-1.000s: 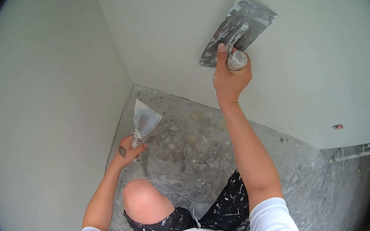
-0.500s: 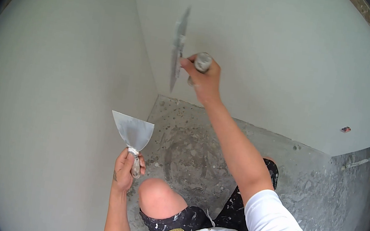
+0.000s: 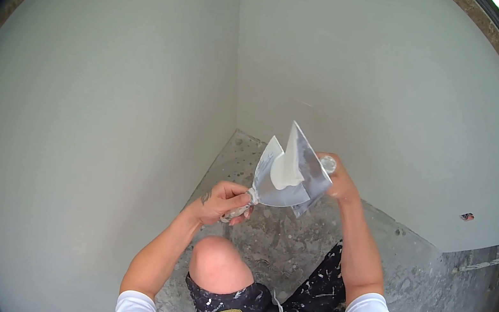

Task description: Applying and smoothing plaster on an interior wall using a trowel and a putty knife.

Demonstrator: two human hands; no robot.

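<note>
My left hand (image 3: 219, 204) is closed round the handle of a putty knife (image 3: 264, 181) with a wide flared metal blade. A white lump of putty (image 3: 286, 172) lies between this blade and the trowel's. In my right hand (image 3: 342, 177) is a plastering trowel (image 3: 308, 163), its round handle end showing beside the thumb side. The trowel's blade stands tilted over the putty knife, and the two blades meet or nearly meet. My right fingers are partly hidden behind the trowel.
Pale smooth walls rise on the left (image 3: 104, 134) and ahead (image 3: 371, 77), meeting in a corner. Below is a stained concrete floor (image 3: 424, 279). A small opening with red bits (image 3: 467, 216) sits low in the right part of the wall. My bent knee (image 3: 221, 261) is close beneath my hands.
My right hand has come down from the wall with the trowel. My left hand has moved up and right, turning the putty knife, and both blades are now together with white putty between them.
</note>
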